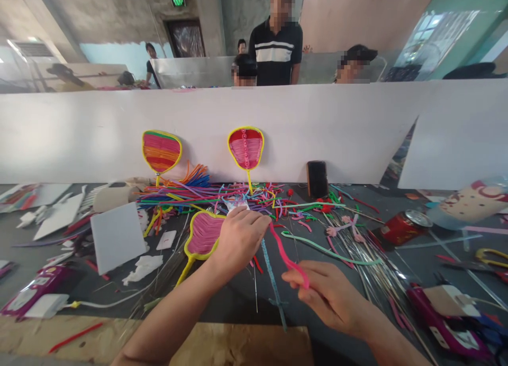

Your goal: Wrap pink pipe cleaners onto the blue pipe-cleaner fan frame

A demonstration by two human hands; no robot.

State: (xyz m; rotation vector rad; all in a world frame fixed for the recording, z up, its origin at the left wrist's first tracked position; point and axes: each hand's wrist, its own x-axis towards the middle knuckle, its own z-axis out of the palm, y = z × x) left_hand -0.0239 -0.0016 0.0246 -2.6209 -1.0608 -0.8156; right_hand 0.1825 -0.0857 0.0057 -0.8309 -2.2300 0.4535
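A bright pink pipe cleaner point(286, 257) runs slack between my two hands. My right hand point(331, 297) pinches its lower end between thumb and fingers. Its upper end meets the curled fingertips of my left hand point(241, 236), whose thumb is hidden from view. Partly behind my left hand lies a pink fan shape with a yellow outline and stem point(204, 233). A twisted light blue strip point(271, 273) lies on the dark table between my hands.
Two finished-looking fans, one striped point(162, 151) and one red-pink point(246, 150), lean on the white board point(317, 122). Piled pipe cleaners point(178, 196), a phone point(317, 179), a red can point(408, 228), metal wires point(371, 260) and purple glue guns point(448, 323) surround the work area. People stand beyond the board.
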